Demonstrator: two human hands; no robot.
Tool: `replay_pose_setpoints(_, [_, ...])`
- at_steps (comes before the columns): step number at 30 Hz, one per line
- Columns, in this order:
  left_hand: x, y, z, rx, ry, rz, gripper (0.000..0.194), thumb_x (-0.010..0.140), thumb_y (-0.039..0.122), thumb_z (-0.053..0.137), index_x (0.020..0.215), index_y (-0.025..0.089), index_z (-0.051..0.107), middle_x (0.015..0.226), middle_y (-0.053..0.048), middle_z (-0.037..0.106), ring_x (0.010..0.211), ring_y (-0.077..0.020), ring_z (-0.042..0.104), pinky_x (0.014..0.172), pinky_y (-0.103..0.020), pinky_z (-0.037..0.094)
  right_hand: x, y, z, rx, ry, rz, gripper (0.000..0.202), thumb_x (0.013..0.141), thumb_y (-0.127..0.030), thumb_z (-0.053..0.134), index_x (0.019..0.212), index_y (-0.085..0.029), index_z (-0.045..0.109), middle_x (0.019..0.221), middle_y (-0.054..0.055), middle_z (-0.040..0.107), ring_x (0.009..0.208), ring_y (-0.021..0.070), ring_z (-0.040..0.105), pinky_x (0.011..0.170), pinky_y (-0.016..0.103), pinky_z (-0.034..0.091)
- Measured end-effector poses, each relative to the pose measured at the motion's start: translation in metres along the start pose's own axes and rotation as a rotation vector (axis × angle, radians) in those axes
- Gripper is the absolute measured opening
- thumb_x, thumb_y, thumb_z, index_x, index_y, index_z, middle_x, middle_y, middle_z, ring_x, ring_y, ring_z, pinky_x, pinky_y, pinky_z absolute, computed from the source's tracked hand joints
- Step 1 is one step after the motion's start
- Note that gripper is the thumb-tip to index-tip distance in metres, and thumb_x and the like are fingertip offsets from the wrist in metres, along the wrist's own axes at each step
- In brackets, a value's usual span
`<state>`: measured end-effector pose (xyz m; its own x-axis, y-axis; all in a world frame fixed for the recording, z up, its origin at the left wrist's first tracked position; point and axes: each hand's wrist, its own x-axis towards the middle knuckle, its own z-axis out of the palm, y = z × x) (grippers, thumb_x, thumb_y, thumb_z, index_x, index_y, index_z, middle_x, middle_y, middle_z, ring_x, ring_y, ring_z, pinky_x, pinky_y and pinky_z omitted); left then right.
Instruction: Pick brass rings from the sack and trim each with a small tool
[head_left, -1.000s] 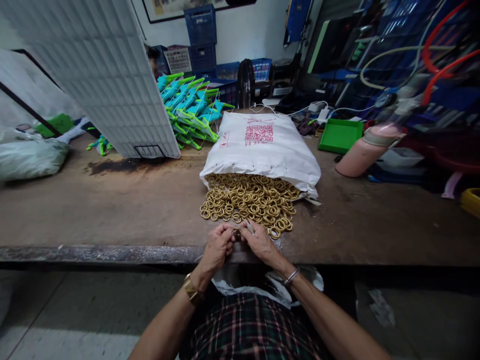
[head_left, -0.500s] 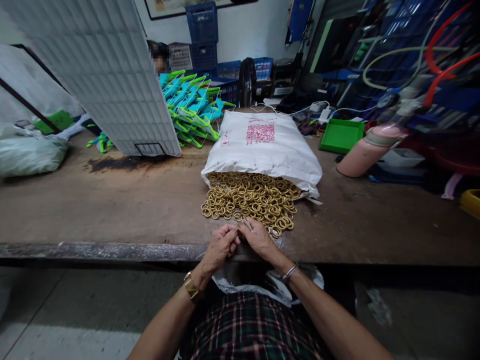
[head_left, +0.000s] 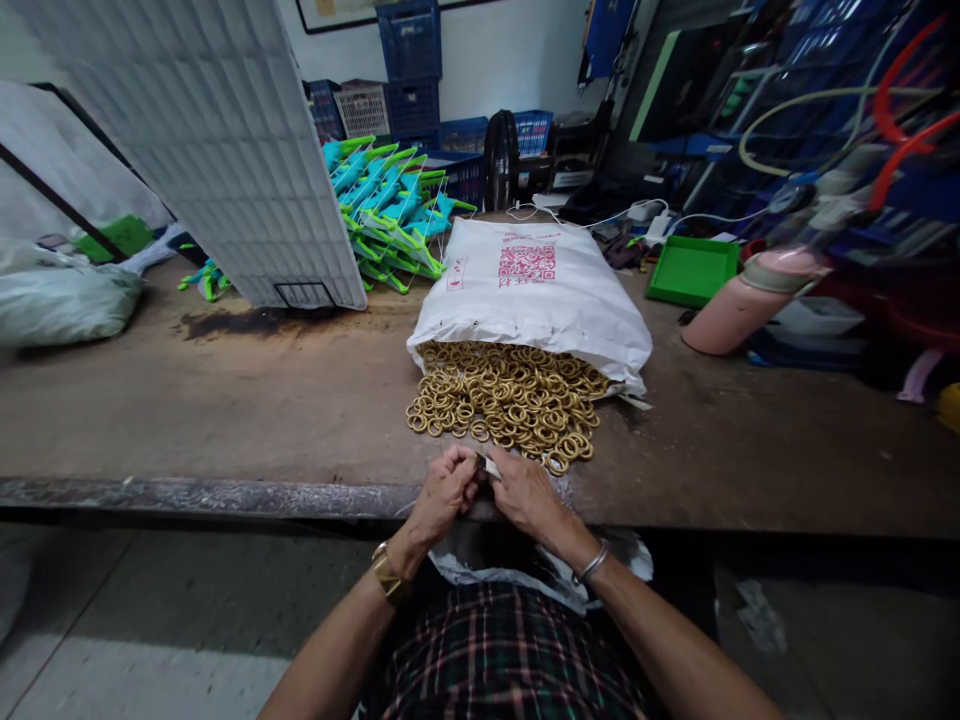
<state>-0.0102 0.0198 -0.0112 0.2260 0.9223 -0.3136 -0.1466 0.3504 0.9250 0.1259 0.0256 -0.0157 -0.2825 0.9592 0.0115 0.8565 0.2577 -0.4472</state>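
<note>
Just in front of a heap of gold-coloured rings [head_left: 517, 405], both my hands meet at the table's near edge. My left hand [head_left: 444, 490] is closed in a pinch; a small dark bit shows at its fingertips, too little to name. The fingers of my right hand [head_left: 529, 495] are wrapped round a small flat pale tool [head_left: 491, 468], possibly a small knife, whose tip meets my left fingertips. Behind the heap lies a white woven sack [head_left: 532, 280] with red print, its open mouth toward me and rings spilling from it.
A ribbed pale panel [head_left: 225, 150] stands at left, beside a stack of green and turquoise plastic pieces [head_left: 390, 215]. On the right are a green tray [head_left: 691, 270] and a pink bottle [head_left: 739, 305] with hoses. A plastic bag [head_left: 67, 305] lies far left.
My hands remain together at the table edge. The pale tool has turned and shows more plainly between them. The view has shifted slightly, and the person behind the panel is out of sight.
</note>
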Motion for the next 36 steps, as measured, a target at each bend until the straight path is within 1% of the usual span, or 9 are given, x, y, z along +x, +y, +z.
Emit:
replay_pose_setpoints(3, [0.0, -0.002, 0.0, -0.006, 0.009, -0.005, 0.033, 0.07, 0.048, 0.057, 0.076, 0.018, 0.045, 0.051, 0.008, 0.045, 0.035, -0.0025, 0.03, 0.034, -0.015, 0.021, -0.002, -0.004, -0.004, -0.131, -0.074, -0.007, 0.023, 0.075, -0.012, 0.039, 0.091, -0.016, 0.054, 0.072, 0.007, 0.063, 0.061, 0.016, 0.055, 0.053, 0.025, 0.026])
replay_pose_setpoints(8, [-0.001, 0.0, 0.001, -0.031, 0.027, -0.011, 0.036, 0.067, 0.049, 0.059, 0.076, 0.018, 0.044, 0.06, 0.005, 0.05, 0.038, -0.0021, 0.033, 0.034, -0.015, 0.021, 0.001, -0.006, -0.006, -0.151, -0.099, -0.007, 0.023, 0.076, -0.013, 0.037, 0.093, -0.016, 0.053, 0.075, 0.008, 0.064, 0.064, 0.0171, 0.057, 0.054, 0.026, 0.027])
replay_pose_setpoints(17, [-0.001, -0.003, 0.002, 0.0, 0.05, 0.017, 0.036, 0.069, 0.052, 0.056, 0.072, 0.018, 0.044, 0.052, 0.007, 0.044, 0.035, -0.0024, 0.029, 0.034, -0.016, 0.02, 0.004, -0.005, -0.01, -0.157, -0.138, -0.022, 0.024, 0.076, -0.012, 0.039, 0.094, -0.015, 0.053, 0.077, 0.009, 0.065, 0.066, 0.0173, 0.058, 0.054, 0.026, 0.026])
replay_pose_setpoints(21, [-0.011, 0.002, 0.005, 0.034, -0.034, 0.069, 0.035, 0.072, 0.051, 0.054, 0.069, 0.017, 0.046, 0.044, 0.008, 0.037, 0.036, -0.0033, 0.028, 0.037, -0.017, 0.02, 0.012, -0.001, -0.012, -0.128, -0.141, -0.014, 0.021, 0.077, -0.014, 0.039, 0.09, -0.016, 0.056, 0.076, 0.008, 0.065, 0.065, 0.0164, 0.058, 0.053, 0.025, 0.024])
replay_pose_setpoints(24, [-0.015, 0.003, 0.006, -0.018, -0.098, 0.081, 0.034, 0.074, 0.051, 0.053, 0.071, 0.018, 0.047, 0.046, 0.008, 0.038, 0.038, -0.0037, 0.028, 0.038, -0.017, 0.021, 0.015, 0.002, -0.01, -0.069, -0.127, -0.007, 0.017, 0.079, -0.016, 0.04, 0.085, -0.016, 0.056, 0.073, 0.007, 0.064, 0.063, 0.0149, 0.055, 0.052, 0.024, 0.023])
replay_pose_setpoints(27, [-0.014, 0.0, 0.004, -0.058, -0.064, 0.082, 0.034, 0.073, 0.05, 0.054, 0.073, 0.018, 0.047, 0.049, 0.007, 0.04, 0.038, -0.0031, 0.028, 0.037, -0.017, 0.021, 0.013, 0.005, -0.006, 0.035, -0.058, -0.01, 0.018, 0.079, -0.013, 0.037, 0.082, -0.017, 0.054, 0.07, 0.003, 0.061, 0.06, 0.0123, 0.051, 0.053, 0.022, 0.024])
replay_pose_setpoints(30, [-0.009, -0.006, 0.0, -0.067, -0.034, 0.076, 0.034, 0.072, 0.051, 0.055, 0.075, 0.018, 0.047, 0.054, 0.006, 0.043, 0.038, -0.0028, 0.028, 0.037, -0.017, 0.021, 0.006, 0.005, -0.003, 0.093, -0.036, -0.075, 0.019, 0.079, -0.012, 0.035, 0.082, -0.018, 0.053, 0.068, 0.002, 0.059, 0.059, 0.0117, 0.048, 0.054, 0.022, 0.025])
replay_pose_setpoints(33, [-0.008, -0.01, -0.002, -0.072, -0.035, 0.082, 0.034, 0.072, 0.05, 0.055, 0.076, 0.018, 0.045, 0.057, 0.006, 0.046, 0.04, -0.0029, 0.03, 0.037, -0.016, 0.021, 0.001, 0.002, -0.002, 0.028, -0.06, -0.118, 0.02, 0.075, -0.011, 0.038, 0.086, -0.018, 0.053, 0.068, 0.002, 0.059, 0.058, 0.0126, 0.048, 0.054, 0.023, 0.023])
replay_pose_setpoints(36, [-0.008, -0.01, -0.002, -0.064, -0.039, 0.077, 0.032, 0.074, 0.048, 0.054, 0.076, 0.019, 0.043, 0.056, 0.006, 0.044, 0.039, -0.0029, 0.029, 0.036, -0.016, 0.02, -0.001, 0.0, -0.001, -0.055, -0.087, -0.12, 0.025, 0.071, -0.01, 0.039, 0.089, -0.017, 0.053, 0.069, 0.003, 0.06, 0.058, 0.0138, 0.05, 0.054, 0.024, 0.023])
